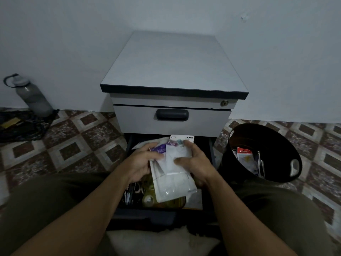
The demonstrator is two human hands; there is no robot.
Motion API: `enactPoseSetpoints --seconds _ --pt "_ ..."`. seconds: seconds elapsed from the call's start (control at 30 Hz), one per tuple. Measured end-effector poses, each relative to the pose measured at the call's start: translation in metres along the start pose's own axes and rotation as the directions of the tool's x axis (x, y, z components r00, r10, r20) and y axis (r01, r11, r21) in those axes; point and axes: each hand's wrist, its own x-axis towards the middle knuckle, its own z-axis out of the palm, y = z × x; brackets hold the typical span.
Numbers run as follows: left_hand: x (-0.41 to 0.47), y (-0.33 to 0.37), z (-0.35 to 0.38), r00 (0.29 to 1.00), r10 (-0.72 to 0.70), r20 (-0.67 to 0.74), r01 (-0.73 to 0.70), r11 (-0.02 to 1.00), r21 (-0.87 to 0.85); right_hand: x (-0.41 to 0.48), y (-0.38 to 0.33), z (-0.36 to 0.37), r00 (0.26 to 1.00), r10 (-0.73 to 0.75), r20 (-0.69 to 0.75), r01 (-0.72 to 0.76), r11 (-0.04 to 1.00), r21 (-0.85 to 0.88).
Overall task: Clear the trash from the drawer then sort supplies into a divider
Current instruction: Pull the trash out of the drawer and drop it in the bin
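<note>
forearms reach forward; left hand and right hand, grips curled round white packets above drawer.

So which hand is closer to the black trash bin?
Right. The right hand grips the packets on the side facing the bin; the left hand grips their far side.

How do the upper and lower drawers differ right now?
The upper drawer is shut, grey front and dark handle showing; the lower drawer is pulled out, clutter visible inside. The upper drawer is untouched; the left hand and right hand hold packets over the lower drawer. Both belong to one cabinet.
</note>
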Motion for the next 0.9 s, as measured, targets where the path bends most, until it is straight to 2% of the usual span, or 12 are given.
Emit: enactPoseSetpoints --seconds 0.33,0.9 --pt "-0.021 0.043 0.030 0.996 0.068 0.057 -0.073 0.993 0.093 -0.030 -0.052 -0.006 0.998 -0.056 0.039 0.056 0.998 -0.002" --pt "-0.050 0.042 0.066 0.991 0.126 0.045 -0.126 0.992 0.013 -0.074 -0.066 -0.021 0.995 -0.098 -0.019 0.098 0.995 0.001"
